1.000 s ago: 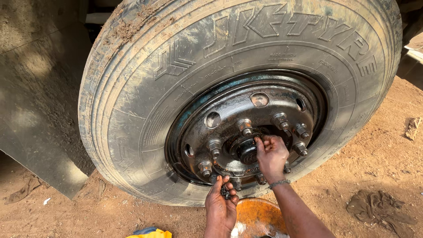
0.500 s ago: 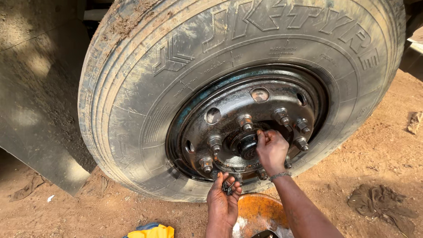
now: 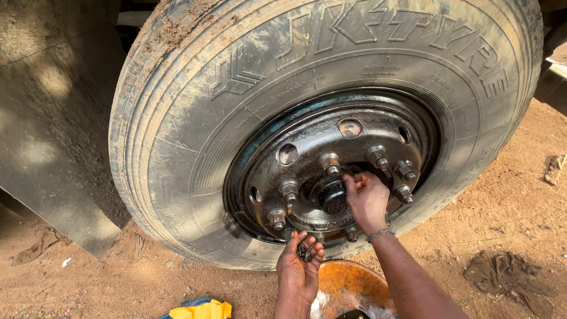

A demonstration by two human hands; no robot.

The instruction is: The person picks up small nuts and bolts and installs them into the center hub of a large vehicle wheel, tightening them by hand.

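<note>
My right hand [image 3: 367,199] is closed, pinching at the hub [image 3: 331,198] in the middle of the wheel [image 3: 331,177]. My left hand [image 3: 300,260], just below the rim, cups small bolts [image 3: 305,252]. An orange bowl [image 3: 345,289] sits near, on the dirt.

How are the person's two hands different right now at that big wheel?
The right hand is raised against the hub centre, fingers pinching there; the left hand sits lower, below the rim, cupping small dark metal pieces. The right wrist has a bracelet; the left doesn't. Both are bare.
</note>
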